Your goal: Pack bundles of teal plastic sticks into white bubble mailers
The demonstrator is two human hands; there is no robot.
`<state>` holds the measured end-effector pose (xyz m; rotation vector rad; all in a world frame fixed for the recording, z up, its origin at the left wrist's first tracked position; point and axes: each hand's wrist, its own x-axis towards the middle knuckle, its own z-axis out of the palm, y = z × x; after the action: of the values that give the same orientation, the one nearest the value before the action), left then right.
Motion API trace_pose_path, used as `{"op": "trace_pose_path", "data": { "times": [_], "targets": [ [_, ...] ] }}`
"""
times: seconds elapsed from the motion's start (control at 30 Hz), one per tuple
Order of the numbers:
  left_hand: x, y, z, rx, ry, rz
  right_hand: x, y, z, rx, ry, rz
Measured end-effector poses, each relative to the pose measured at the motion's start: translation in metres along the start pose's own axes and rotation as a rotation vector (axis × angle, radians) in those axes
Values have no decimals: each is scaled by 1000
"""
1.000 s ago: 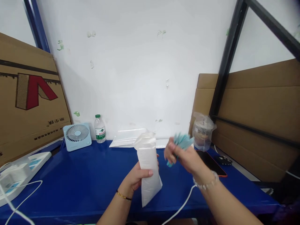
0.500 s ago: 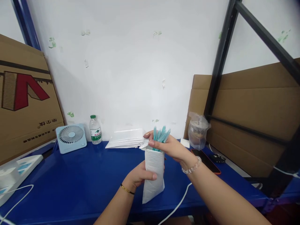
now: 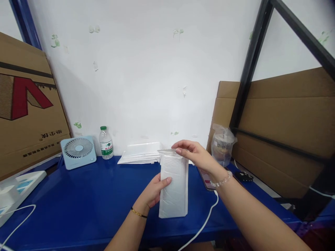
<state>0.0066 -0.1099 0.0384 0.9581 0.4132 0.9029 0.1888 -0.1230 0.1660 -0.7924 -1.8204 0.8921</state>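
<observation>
A white padded envelope (image 3: 174, 188) stands upright between my hands, above the blue table (image 3: 104, 205). My left hand (image 3: 157, 188) grips its left edge, the thumb lying across the front. At the envelope's top edge, my right hand (image 3: 192, 153) pinches the rim between thumb and fingers. No teal items show now; the inside of the envelope is hidden. Behind and to the left lies a stack of white envelopes (image 3: 141, 153).
At the back left are a blue fan (image 3: 79, 151) and a water bottle (image 3: 106, 144). A power strip (image 3: 22, 195) sits far left. On the right are a bagged cup (image 3: 222, 144), a phone (image 3: 206, 179) with a white cable (image 3: 206, 221), and a black frame (image 3: 247, 73).
The teal items that stuck out of the envelope top are out of sight. The envelope now faces me more flatly, and my right hand has moved from the items to its top rim.
</observation>
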Motion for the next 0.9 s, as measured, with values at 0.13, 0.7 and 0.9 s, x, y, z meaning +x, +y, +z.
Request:
{"op": "trace_pose_path", "data": {
  "times": [0.13, 0.7, 0.9],
  "targets": [
    [4, 2, -3, -24, -31, -29, -3, 9, -16, -20, -200, -146],
    [47, 34, -69, -272, 67, -135, 28, 179, -107, -219, 568, 558],
    [61, 15, -90, -237, 379, -200, 50, 225, -87, -472, 605, 693]
  ]
}}
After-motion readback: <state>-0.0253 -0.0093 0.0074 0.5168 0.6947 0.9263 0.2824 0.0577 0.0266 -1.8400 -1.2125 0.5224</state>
